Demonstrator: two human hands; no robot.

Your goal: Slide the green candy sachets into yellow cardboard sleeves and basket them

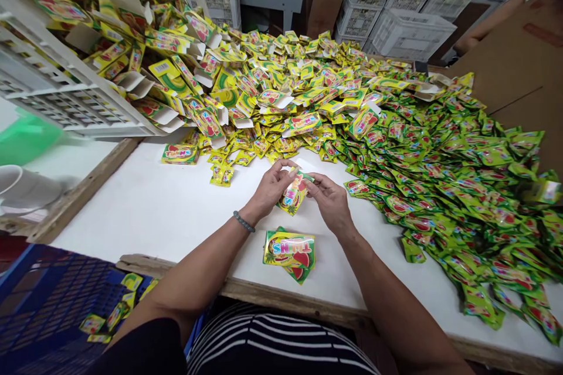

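Observation:
Above the white table, a small yellow-and-green candy box (292, 194) with fruit pictures is held between both hands, its pale flap standing up at the far end. My left hand (273, 186) pinches its left side, a beaded bracelet on the wrist. My right hand (329, 199) has thumb and fingers closed at the box's right upper edge; whether a sachet is also between them, I cannot tell. Closer to me, another candy box (288, 248) lies flat over a green sachet (301, 274). One more box (179, 154) rests farther left.
A tipped white crate (88, 99) spills open boxes across the back. Yellow sachets (222, 174) lie mid-table, and a big heap of green sachets (422, 187) covers the right. A blue crate (48, 293) at lower left contains several filled boxes. Another person's arm (492, 20) shows behind cardboard.

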